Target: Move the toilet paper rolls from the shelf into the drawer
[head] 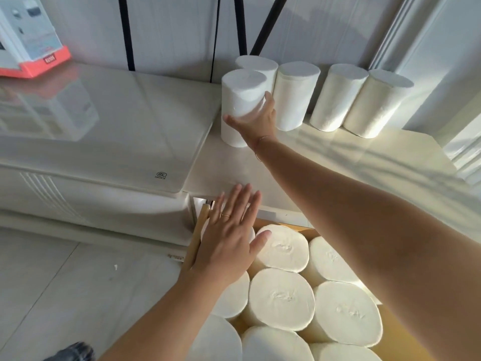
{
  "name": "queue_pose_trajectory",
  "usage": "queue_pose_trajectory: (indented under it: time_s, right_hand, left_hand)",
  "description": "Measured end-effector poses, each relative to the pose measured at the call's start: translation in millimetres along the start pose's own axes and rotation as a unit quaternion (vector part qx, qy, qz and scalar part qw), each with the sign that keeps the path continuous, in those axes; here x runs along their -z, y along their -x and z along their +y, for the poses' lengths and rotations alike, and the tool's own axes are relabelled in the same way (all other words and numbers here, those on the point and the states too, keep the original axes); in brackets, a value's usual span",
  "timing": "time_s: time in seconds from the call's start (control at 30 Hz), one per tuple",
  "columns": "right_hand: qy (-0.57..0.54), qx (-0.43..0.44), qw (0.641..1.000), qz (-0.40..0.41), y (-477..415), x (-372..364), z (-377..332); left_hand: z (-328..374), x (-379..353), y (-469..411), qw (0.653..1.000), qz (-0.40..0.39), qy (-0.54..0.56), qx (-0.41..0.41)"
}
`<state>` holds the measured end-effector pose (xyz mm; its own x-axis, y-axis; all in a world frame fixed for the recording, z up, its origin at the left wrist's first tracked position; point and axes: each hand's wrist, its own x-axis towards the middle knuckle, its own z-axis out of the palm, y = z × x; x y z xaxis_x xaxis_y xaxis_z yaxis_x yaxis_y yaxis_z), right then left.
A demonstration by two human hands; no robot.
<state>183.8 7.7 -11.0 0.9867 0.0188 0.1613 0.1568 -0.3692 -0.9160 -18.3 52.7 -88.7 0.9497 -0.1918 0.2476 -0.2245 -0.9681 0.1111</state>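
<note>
Several white toilet paper rolls stand upright along the back of the white shelf (338, 152). My right hand (256, 119) reaches to the leftmost front roll (240, 100) and grips it, fingers wrapped round its side. Another roll (295, 95) stands just right of it, and two more rolls (364, 100) lean near the wall. Below, the open wooden drawer (196, 241) holds several rolls standing on end, such as one roll (281, 295) in the middle. My left hand (231, 235) hovers flat with straight fingers over the drawer's back left corner, holding nothing.
A glossy white cabinet top (104, 126) lies to the left, with a white and orange box (31, 40) at its far corner. Black straps (127, 35) hang against the wall behind. Pale floor tiles (65, 282) and a dark shoe (75, 351) show at lower left.
</note>
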Motion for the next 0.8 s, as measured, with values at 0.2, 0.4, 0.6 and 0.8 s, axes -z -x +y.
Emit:
queue_pose_trajectory:
  time_s: [0.2, 0.4, 0.6, 0.8]
  right_hand:
    - [-0.038, 0.012, 0.999, 0.002, -7, -9, 8]
    - [-0.034, 0.024, 0.999, -0.008, 0, 0, 8]
    - [-0.041, 0.020, 0.996, -0.076, 46, 62, 23]
    - [-0.060, 0.025, 0.994, -0.093, 124, 161, 39]
  left_hand:
    - [0, -3, -1, 1.000, 0.009, 0.009, -0.001]
    - [0, -4, -1, 1.000, 0.016, 0.013, -0.002]
    - [6, -4, -3, 1.000, 0.007, -0.012, 0.005]
    - [36, -5, 6, 0.999, -0.020, 0.014, -0.024]
